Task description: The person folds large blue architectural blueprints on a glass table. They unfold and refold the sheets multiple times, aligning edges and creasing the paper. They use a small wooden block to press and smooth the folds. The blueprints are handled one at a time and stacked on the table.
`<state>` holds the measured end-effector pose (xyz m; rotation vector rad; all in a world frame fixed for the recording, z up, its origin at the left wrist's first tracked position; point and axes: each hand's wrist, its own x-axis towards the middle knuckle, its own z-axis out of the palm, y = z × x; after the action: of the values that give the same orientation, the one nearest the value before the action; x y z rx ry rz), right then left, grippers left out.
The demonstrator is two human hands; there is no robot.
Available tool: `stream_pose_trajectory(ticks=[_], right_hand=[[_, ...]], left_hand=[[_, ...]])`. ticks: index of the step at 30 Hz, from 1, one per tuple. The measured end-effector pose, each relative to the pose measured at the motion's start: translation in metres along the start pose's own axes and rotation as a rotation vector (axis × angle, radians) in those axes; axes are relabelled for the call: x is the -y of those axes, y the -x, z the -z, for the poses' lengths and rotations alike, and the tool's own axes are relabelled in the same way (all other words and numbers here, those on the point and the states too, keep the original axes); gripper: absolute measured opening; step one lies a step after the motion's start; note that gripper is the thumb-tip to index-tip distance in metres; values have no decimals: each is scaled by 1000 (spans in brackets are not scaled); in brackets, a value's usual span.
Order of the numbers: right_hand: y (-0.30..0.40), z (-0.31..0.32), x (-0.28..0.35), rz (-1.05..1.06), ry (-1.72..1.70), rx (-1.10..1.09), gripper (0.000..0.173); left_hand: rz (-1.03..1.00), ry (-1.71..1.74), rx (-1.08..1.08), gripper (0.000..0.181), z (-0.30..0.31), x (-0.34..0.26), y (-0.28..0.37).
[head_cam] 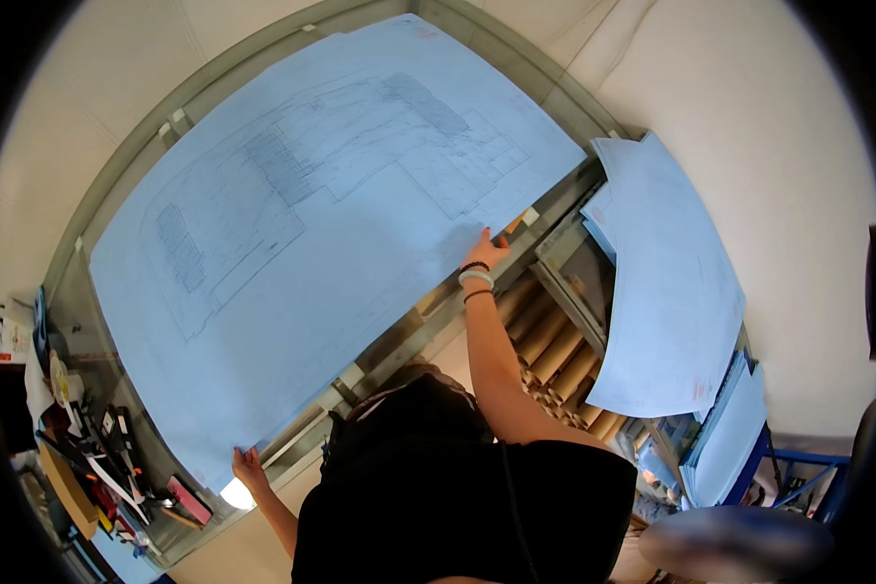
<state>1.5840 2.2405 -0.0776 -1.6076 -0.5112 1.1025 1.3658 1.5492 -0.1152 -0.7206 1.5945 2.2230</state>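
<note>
A large light-blue drawing sheet [321, 219] covered in fine plan lines lies spread over a glass-topped table [128, 164]. At the sheet's near left corner, my left hand [248, 471] pinches the edge between thumb and fingers. My right hand [485, 253], with bracelets at its wrist, touches the near edge further right. Its index fingertip rests on the paper and the thumb stands apart; whether other fingers grip from below is hidden. A bright white spot [237, 495] shows beside my left hand.
Another stack of blue sheets [671, 285] lies on the right, overhanging a frame above several cardboard tubes [555, 350]. More folded blue sheets [726, 438] stand below it. Scissors, knives and other tools [106, 467] crowd the table's left end, near a pink block [188, 500].
</note>
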Motion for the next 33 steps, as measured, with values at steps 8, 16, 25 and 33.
stream_pose_trajectory(ticks=[8,16,25,33], right_hand=[[-1,-10,9,-46,-39,128,54],[1,-21,13,-4,10,118,44],[-19,-5,-2,116,-93,251,37],[-33,-11,21,79,143,141,46]], left_hand=[[-130,345,-298,25,20,-27,-37],[-382,-559,-508,36,40,-36,-72],[-320,-175,-445,28,84,-20,-99],[-124,419,-460,31,56,-21,-85]])
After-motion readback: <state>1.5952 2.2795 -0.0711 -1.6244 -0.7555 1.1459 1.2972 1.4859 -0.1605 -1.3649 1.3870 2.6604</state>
